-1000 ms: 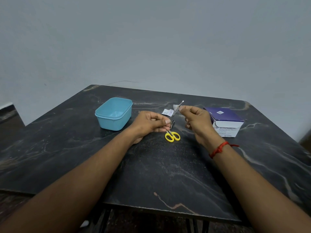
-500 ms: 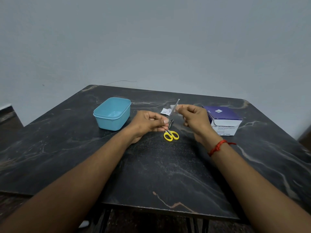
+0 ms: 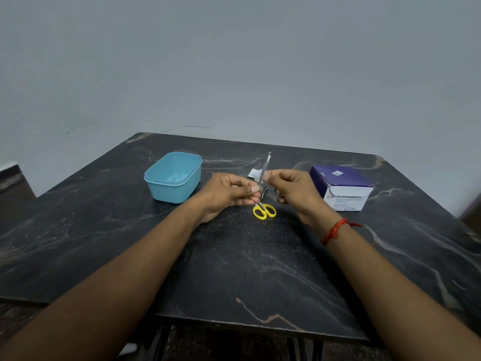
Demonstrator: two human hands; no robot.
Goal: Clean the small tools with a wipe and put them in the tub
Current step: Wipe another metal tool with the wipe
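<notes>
Dark marbled table (image 3: 247, 269), both hands at centre frame on one slim metal tool (image 3: 266, 165).
Nearest, 2 bare forearms run in from the bottom corners, w/ a red thread (image 3: 334, 230) round the R wrist. Yellow-handled scissors (image 3: 264, 211) lie flat on the table just below the hands, blades hidden under the fingers. At centre the left hand (image 3: 229, 194) pinches the tool's lower end w/ thumb & fingertips. Just beside it the right hand (image 3: 291, 191) curls round the tool's middle. Tool is off the table, tip up, tilted slightly R. Can't tell if a wipe sits under the R fingers. Further back, left of centre, the blue tub (image 3: 173, 177) stands open-topped, apart from the hands. A white sachet (image 3: 253, 173) lies behind the hands & a purple-white swab box (image 3: 341, 187) sits right of centre. Grey wall (image 3: 234, 61) fills the upper frame.
</notes>
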